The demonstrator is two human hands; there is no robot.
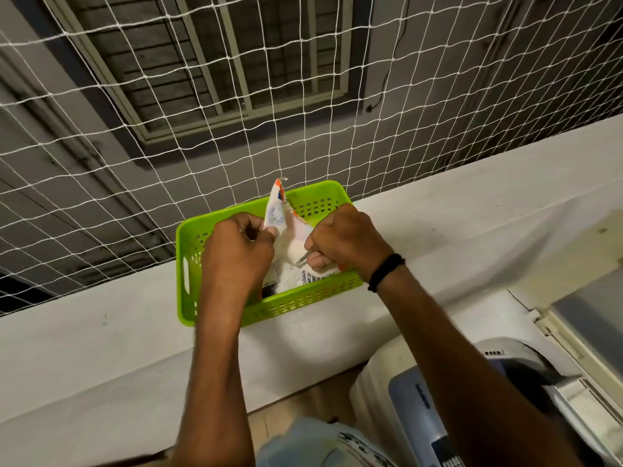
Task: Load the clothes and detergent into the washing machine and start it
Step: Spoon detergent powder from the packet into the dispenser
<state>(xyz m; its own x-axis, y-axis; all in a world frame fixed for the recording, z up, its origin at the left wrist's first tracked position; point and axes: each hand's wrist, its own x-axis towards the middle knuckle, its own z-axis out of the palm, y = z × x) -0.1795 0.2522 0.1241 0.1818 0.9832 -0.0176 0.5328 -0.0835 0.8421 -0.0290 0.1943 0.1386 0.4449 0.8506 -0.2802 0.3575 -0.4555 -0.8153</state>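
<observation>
A white detergent packet (pixel 279 210) with orange print stands in a lime-green plastic basket (pixel 303 299) on a white ledge. My left hand (pixel 236 251) pinches the packet's open upper left edge. My right hand (pixel 344 241) is closed around a small metal spoon (pixel 301 261) dipped into the white powder inside the packet. A black band circles my right wrist. The washing machine (pixel 438 409), white with a grey-blue panel, sits at the lower right, partly hidden by my right forearm.
The white ledge (pixel 472 224) runs across the view, with a white safety net (pixel 168 129) rising right behind the basket. Beyond the net is a grey wall with a barred window. Cloth with dark print (pixel 323 443) shows at the bottom edge.
</observation>
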